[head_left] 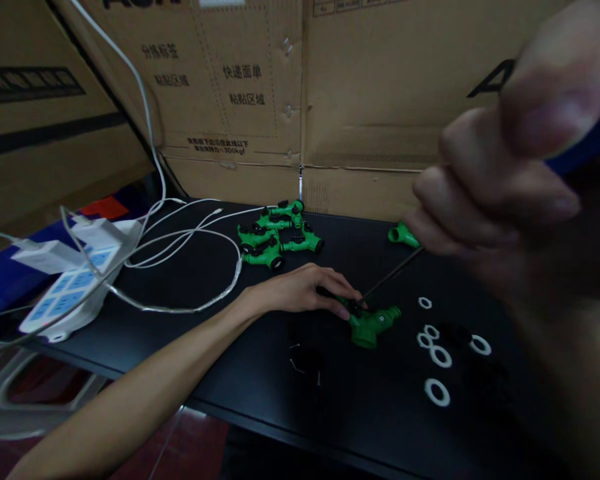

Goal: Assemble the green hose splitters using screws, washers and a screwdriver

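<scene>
My left hand (pixel 316 288) reaches across the dark table and pinches a green hose splitter (pixel 373 327), keeping it against the tabletop. High on the right and close to the camera, my right hand (pixel 500 160) is wrapped round the blue handle of a screwdriver (pixel 394 273). Its thin shaft slants down to the left, and the tip meets the black part on top of the splitter beside my left fingertips. Whether the tip sits in a screw cannot be made out. Several white ring washers (pixel 437 392) lie right of the splitter.
Several green splitters with black levers (pixel 265 253) are grouped at the back. Another green piece (pixel 403 235) lies partly behind my right hand. Small screws (pixel 296 365) lie near the front. A power strip (pixel 75 287) with white cables stands left; cardboard (pixel 260 127) walls the back.
</scene>
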`<state>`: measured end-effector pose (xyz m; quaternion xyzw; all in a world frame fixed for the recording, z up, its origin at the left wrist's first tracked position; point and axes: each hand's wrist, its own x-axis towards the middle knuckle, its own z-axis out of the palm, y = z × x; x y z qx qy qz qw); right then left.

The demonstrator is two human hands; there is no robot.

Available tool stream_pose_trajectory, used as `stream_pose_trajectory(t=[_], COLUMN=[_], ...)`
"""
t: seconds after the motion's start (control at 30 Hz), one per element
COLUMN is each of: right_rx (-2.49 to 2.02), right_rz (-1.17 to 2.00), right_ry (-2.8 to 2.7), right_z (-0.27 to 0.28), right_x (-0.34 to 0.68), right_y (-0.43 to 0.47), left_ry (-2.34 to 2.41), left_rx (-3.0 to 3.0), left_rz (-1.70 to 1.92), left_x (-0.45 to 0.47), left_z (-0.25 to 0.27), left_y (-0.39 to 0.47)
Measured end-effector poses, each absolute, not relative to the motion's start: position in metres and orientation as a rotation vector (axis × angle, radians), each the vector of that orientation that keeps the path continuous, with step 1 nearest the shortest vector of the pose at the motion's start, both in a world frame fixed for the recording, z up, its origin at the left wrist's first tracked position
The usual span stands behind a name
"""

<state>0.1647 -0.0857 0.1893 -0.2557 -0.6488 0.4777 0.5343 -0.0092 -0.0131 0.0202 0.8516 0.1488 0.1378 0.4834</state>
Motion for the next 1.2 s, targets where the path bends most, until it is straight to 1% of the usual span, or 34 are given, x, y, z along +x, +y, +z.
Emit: stream_pose_trajectory(t=[0.13,0.3,0.37,0.4,0.47,0.57,0.67,0.73,0.8,0.87,0.93,1.1,1.13,1.2], right_rx=[-0.442,-0.557,-0.562,-0.539,-0.474,-0.292,-0.215,-0.251,-0.341,-0.482,-0.623,-0.734,-0.74,-0.743], right_rz=[1.011,0.567,0.491,0.503,0.644,0.998,1.31,1.373,1.354,1.274,1.107,0.327,0.263,0.331], right_ry=[-1.45,-1.228,-1.281,-1.341,-1.509,-1.693,-1.731,-1.717,-1.661,-1.551,-1.44,-1.264,-1.259,-1.327], right_z=[0.18,0.16,0.158,0.159,0.165,0.179,0.191,0.194,0.193,0.189,0.182,0.161,0.159,0.161], right_x=[0.151,0.132,0.133,0.135,0.143,0.154,0.157,0.154,0.148,0.141,0.133,0.121,0.121,0.123], right_y=[-0.083,-0.085,-0.087,-0.087,-0.088,-0.088,-0.086,-0.084,-0.083,-0.082,-0.081,-0.083,-0.084,-0.087], left_ry=[0.352,0.361,0.362,0.361,0.363,0.365,0.37,0.362,0.355,0.346,0.322,0.293,0.288,0.281], left_rx=[2.06,2.076,2.076,2.076,2.075,2.065,2.054,2.06,2.077,2.093,2.106,2.121,2.123,2.121], left_rz=[0.349,0.364,0.363,0.356,0.329,0.278,0.267,0.269,0.268,0.274,0.279,0.29,0.295,0.296], left_x=[-0.009,-0.008,-0.009,-0.009,-0.01,-0.012,-0.013,-0.013,-0.013,-0.013,-0.012,-0.013,-0.013,-0.013], left_z=[0.02,0.02,0.021,0.021,0.022,0.023,0.024,0.025,0.026,0.026,0.025,0.021,0.02,0.021], left_y=[-0.014,-0.014,-0.014,-0.014,-0.013,-0.012,-0.011,-0.012,-0.012,-0.013,-0.012,-0.01,-0.009,-0.01])
